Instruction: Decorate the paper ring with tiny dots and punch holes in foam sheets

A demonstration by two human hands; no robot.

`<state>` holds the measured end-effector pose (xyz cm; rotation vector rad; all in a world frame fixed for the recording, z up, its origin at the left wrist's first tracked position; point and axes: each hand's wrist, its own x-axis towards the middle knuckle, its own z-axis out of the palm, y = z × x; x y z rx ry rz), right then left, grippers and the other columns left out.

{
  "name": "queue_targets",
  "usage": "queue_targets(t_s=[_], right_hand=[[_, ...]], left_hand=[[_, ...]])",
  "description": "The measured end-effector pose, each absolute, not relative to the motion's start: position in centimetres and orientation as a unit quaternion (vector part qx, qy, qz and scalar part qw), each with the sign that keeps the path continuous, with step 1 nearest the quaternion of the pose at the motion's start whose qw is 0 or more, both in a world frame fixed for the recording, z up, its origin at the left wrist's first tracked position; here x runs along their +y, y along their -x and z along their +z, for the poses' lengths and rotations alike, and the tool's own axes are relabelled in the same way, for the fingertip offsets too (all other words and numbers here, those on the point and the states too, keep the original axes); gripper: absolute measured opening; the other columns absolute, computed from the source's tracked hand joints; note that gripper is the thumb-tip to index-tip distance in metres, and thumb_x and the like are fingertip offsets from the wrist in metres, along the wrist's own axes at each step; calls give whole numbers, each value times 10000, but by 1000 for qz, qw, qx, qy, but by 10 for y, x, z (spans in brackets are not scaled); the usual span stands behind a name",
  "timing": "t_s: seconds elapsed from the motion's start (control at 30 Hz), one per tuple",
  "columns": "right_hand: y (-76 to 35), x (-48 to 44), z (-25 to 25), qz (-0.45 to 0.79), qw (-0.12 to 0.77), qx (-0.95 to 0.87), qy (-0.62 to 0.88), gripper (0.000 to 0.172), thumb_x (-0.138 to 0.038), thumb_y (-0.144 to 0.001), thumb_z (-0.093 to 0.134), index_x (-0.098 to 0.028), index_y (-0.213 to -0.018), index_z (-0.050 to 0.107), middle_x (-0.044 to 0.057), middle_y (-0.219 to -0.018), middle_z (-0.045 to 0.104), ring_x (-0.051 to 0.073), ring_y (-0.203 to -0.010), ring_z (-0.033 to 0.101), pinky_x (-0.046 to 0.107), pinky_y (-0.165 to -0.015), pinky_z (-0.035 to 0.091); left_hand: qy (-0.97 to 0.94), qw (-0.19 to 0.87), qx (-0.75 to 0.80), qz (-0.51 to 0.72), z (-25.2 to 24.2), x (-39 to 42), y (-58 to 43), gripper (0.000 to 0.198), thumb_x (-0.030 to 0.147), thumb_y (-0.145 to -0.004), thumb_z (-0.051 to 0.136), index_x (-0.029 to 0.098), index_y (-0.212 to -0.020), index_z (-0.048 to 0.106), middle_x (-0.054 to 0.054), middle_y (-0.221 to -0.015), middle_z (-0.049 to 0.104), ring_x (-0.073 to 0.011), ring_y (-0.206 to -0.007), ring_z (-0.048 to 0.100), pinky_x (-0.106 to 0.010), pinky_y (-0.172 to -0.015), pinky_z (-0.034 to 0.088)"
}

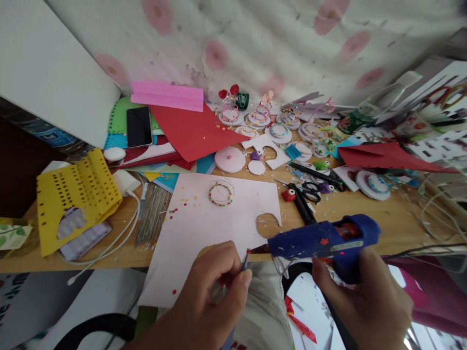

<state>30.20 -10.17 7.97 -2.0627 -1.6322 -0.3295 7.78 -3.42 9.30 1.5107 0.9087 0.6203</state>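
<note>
My left hand (209, 296) is closed in a pinch around a thin pointed tool, seemingly tweezers (245, 263). A tiny red paper flower (248, 251) sits at their tip. My right hand (368, 301) grips the handle of a blue glue gun (304, 241), its nozzle pointing left and almost at the flower; whether they touch I cannot tell. Below and behind both lies a sheet of white paper (204, 238), overhanging the table's front edge. On it rests a ring dotted with small red, yellow and green pieces (220, 194), with loose bits scattered to its left.
Several decorated white discs (279, 132) crowd the back of the table. Black scissors (311, 192) and a black cutter (302, 204) lie beyond the glue gun. Left are a bundle of thin wires (150, 214), yellow punched foam (78, 199), a white cable (126, 233) and a phone (139, 127).
</note>
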Motion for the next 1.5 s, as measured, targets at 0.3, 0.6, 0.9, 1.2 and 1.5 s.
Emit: queue_targets(t_s=[0.3,0.6,0.9,1.2,1.5], right_hand=[[-300,-97,84,-115,252,-603,748,242,-448,-900,547,-206,-910,540,18,-721,593,146,-571,532,280,-465,282],[-309,-95,69,-4,303,-625,720,387,-487,-878,551,-160,-1080,506,2,-684,520,136,-533,470,253,-499,365],[-310,-96,70,94,355,-563,741,191,-367,-930,490,-196,-975,562,-20,-627,518,121,-510,466,223,-459,370],[-311,-98,69,100,366,-542,750,182,-374,-916,514,-201,-948,562,-15,-649,527,133,-551,466,251,-495,346],[-312,-86,55,179,408,-474,759,230,-435,-910,522,-219,-975,564,-15,-681,523,143,-604,476,263,-549,368]], left_hand=[[-645,595,402,261,91,-34,-79,275,242,-944,432,213,-689,335,12,-711,412,-151,-713,418,-297,-663,335],[-634,613,412,230,89,-28,-84,298,365,-957,415,205,-706,436,8,-705,437,-151,-697,439,-289,-637,341],[-629,613,399,262,89,-20,-88,287,309,-941,441,187,-686,492,17,-680,469,-128,-655,452,-266,-621,343],[-623,613,412,255,88,-20,-88,289,311,-929,451,191,-666,473,17,-673,449,-135,-657,442,-270,-622,349],[-598,630,418,266,80,-18,-91,293,333,-921,477,186,-669,497,16,-671,473,-138,-673,469,-260,-652,363]])
